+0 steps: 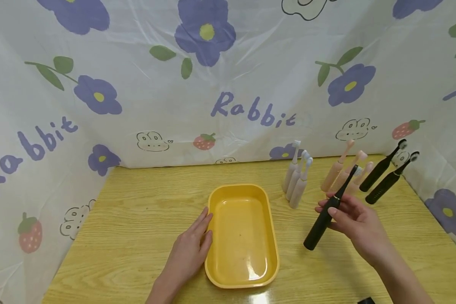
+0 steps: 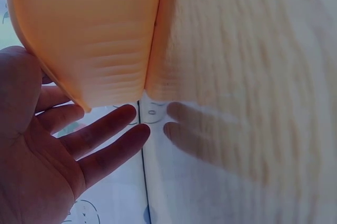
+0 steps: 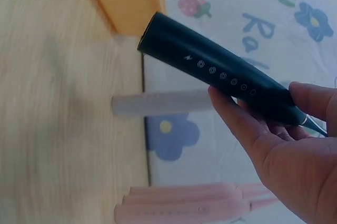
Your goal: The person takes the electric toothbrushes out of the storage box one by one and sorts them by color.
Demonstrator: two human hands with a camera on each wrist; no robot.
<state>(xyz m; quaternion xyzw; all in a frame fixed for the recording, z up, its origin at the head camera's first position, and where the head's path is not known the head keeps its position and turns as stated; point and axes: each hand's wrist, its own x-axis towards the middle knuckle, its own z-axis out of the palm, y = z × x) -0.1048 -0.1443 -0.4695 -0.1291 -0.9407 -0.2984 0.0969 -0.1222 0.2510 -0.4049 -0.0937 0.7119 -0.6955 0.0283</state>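
Observation:
My right hand (image 1: 343, 213) grips a black electric toothbrush (image 1: 328, 211) by its upper handle and holds it tilted above the table, bristle head up, to the right of the yellow tray (image 1: 273, 236). The right wrist view shows the black electric toothbrush (image 3: 221, 77) with a row of small icons, pinched between my thumb and fingers (image 3: 237, 121). My left hand (image 1: 191, 249) lies flat on the table with straight fingers against the tray's left wall. In the left wrist view the straight fingers (image 2: 102, 132) touch the tray (image 2: 89, 29).
Standing at the back right are three pale toothbrushes (image 1: 297, 177), three pink ones (image 1: 342, 169) and two black ones (image 1: 387, 175). A wooden table (image 1: 137, 219) is enclosed by a flower-printed cloth (image 1: 228, 84) on three sides. A dark object (image 1: 366, 300) sits at the front edge.

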